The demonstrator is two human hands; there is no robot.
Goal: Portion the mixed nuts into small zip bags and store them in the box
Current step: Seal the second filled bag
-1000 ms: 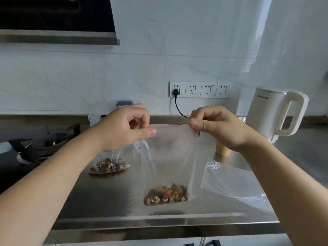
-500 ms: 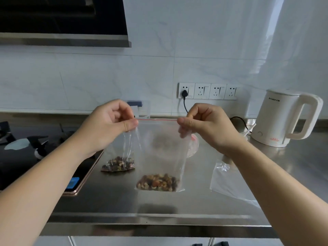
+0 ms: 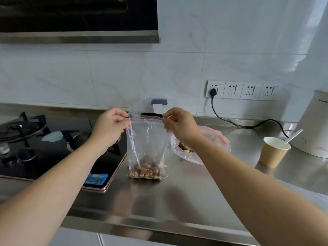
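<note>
Pinching the red zip strip at its two ends, your fingers (image 3: 124, 116) hold the small zip bag (image 3: 148, 139) upright and stretched flat between them. Your left hand (image 3: 111, 127) grasps the left corner between thumb and curled forefinger; your right hand (image 3: 179, 126) grasps the right corner the same way, both clenched on the plastic. That taut, level hold looks meant to line up the two lips of the seal so they can be pressed shut. It also lets the load settle low.

The mixed nuts (image 3: 145, 170) lie heaped in the bottom of the bag, which touches or hangs just above the steel surface (image 3: 186, 197); you cannot tell which. Most of the bag above them is empty film.

Just behind your right wrist, a larger clear bag (image 3: 209, 139) lies slumped on the surface with more nuts showing at its near side, likely the supply. Behind the held bag, against the wall, stands a clear plastic box (image 3: 152, 105) with a dark clip, probably where the portions go.

Farther right, a paper cup (image 3: 275, 151) holds a white spoon, beside a white kettle (image 3: 312, 125). To your left sits the gas hob (image 3: 35, 144).
</note>
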